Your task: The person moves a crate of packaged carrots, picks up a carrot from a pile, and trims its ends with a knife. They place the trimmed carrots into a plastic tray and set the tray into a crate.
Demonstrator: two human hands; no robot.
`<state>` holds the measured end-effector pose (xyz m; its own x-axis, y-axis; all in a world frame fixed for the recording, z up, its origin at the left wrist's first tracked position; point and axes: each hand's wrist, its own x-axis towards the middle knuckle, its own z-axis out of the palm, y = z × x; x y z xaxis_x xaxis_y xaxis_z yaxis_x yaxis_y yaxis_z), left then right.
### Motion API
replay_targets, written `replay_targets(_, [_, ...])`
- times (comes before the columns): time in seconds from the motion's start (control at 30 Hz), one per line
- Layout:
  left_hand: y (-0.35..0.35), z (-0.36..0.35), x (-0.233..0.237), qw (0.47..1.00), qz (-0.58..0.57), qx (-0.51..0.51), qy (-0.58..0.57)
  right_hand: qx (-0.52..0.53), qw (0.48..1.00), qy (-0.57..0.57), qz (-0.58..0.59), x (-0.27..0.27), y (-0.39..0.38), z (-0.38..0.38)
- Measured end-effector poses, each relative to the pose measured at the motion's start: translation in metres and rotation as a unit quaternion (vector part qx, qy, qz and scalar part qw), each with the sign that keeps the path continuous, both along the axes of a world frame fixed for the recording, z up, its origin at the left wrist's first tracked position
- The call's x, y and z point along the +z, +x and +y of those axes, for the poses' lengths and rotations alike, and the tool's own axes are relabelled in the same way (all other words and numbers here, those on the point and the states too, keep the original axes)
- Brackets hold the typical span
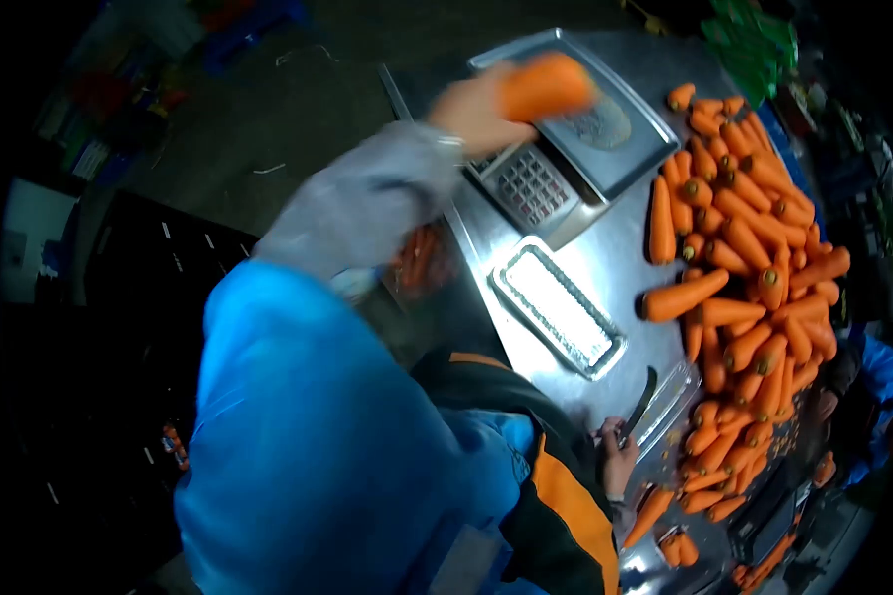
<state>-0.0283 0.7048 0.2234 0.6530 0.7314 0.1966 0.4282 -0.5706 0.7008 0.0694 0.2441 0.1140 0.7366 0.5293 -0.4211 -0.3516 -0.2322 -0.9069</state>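
My left hand point(476, 111) is stretched out over the weighing scale point(533, 188), fingers closed round a thick orange carrot point(549, 86), both smeared by motion. Beneath the carrot lies the scale's square metal pan point(637, 149), with its keypad on the side nearer me. Low at the table's near edge, my right hand point(619, 459) is closed on the handle of a knife with a dark, curved blade point(647, 392). Beside the blade is a clear shallow tray point(668, 409). A shiny rectangular tray point(561, 305) lies between the scale and the knife, catching strong glare.
A large heap of carrots point(754, 248) covers the far side of the metal table point(630, 278). Several more carrots lie near my right hand. Across the table stands another person in blue point(881, 375), hands near the heap. Green bags point(749, 50) are beyond the table's left end.
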Motion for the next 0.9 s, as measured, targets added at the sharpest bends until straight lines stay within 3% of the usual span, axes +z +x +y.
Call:
replay_targets(0.03, [-0.032,0.006,-0.017,0.988,-0.094,-0.010,-0.126,-0.021,0.999,0.026,0.014,-0.009,0.002,-0.004])
replay_targets(0.07, [-0.070,0.000,-0.020,0.923,-0.131,-0.003,-0.361,-0.024,1.000,-0.010,0.002,-0.010,0.003,-0.004])
replay_targets(0.1, [-0.099,-0.012,-0.038,0.864,-0.186,0.077,-0.462,-0.021,0.999,-0.023,0.011,-0.011,0.007,-0.002])
replay_targets(0.13, [-0.128,-0.017,-0.061,0.809,-0.160,0.162,-0.542,-0.017,0.999,-0.037,0.019,-0.009,0.009,-0.001])
replay_targets(0.23, [-0.211,-0.029,-0.174,0.771,0.051,0.181,-0.609,-0.018,0.998,-0.049,0.021,0.003,0.012,0.015])
replay_targets(0.3, [-0.215,-0.041,-0.222,0.687,0.053,0.234,-0.686,-0.002,0.998,-0.060,0.011,0.006,0.011,0.027])
replay_targets(0.37, [-0.213,-0.032,-0.277,0.695,0.001,0.258,-0.672,0.026,0.996,-0.087,0.006,0.015,0.010,0.039])
replay_targets(0.4, [-0.208,-0.025,-0.292,0.698,-0.023,0.267,-0.664,0.046,0.995,-0.091,0.009,0.015,0.009,0.042])
replay_targets(0.53, [-0.189,0.008,-0.286,0.541,-0.030,0.243,-0.805,0.096,0.991,-0.090,-0.004,0.020,0.004,0.045])
replay_targets(0.6, [-0.167,0.018,-0.246,0.634,-0.065,0.230,-0.735,0.087,0.991,-0.100,-0.015,0.019,0.001,0.040])
replay_targets(0.63, [-0.154,0.021,-0.218,0.729,-0.079,0.239,-0.636,0.075,0.993,-0.095,-0.010,0.016,-0.001,0.036])
replay_targets(0.67, [-0.132,0.023,-0.188,0.773,-0.115,0.288,-0.553,0.062,0.994,-0.090,-0.005,0.011,-0.002,0.030])
replay_targets(0.73, [-0.080,0.013,-0.122,0.868,-0.205,0.235,-0.387,0.033,0.994,-0.105,-0.001,0.011,-0.003,0.019])
replay_targets(0.83, [0.003,-0.020,-0.044,0.908,-0.279,-0.016,-0.313,-0.013,0.995,-0.096,-0.008,0.015,-0.011,0.011])
replay_targets(0.9, [0.061,-0.063,-0.013,0.904,-0.253,-0.160,-0.306,-0.046,0.996,-0.081,0.001,0.016,-0.015,0.004])
